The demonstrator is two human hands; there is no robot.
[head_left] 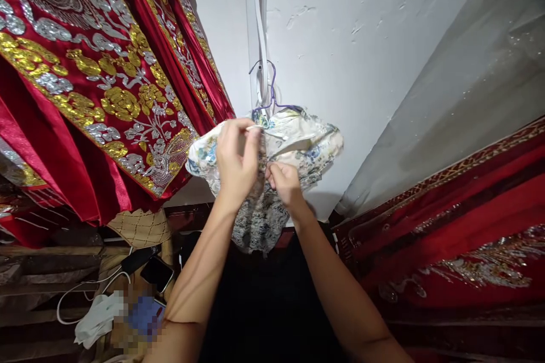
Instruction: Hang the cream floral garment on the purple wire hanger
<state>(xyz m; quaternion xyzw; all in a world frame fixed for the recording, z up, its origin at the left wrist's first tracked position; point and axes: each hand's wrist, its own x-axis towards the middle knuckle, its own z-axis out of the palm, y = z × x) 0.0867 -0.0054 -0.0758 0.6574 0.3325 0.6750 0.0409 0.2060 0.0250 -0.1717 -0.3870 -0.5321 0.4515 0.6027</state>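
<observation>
A white blouse (317, 136) with blue and green flowers hangs on a purple wire hanger (273, 91) in front of me. Its sleeves spread out to both sides, and the lower part looks darker and gathered. My left hand (238, 156) is closed at the upper front of the blouse near the neckline, thumb and fingers pinched on its edge. Slightly lower and to the right, my right hand (286, 180) pinches the front of the blouse along its middle. Exactly what lies between the fingertips is hidden.
Red garments with gold and silver sequins (121, 102) hang at left. On the right are a sheer grey cover (460, 85) and more red embroidered cloth (468, 261). A white wall (340, 22) stands behind. A phone (157, 274), white cable and tissue pack (100, 317) lie lower left.
</observation>
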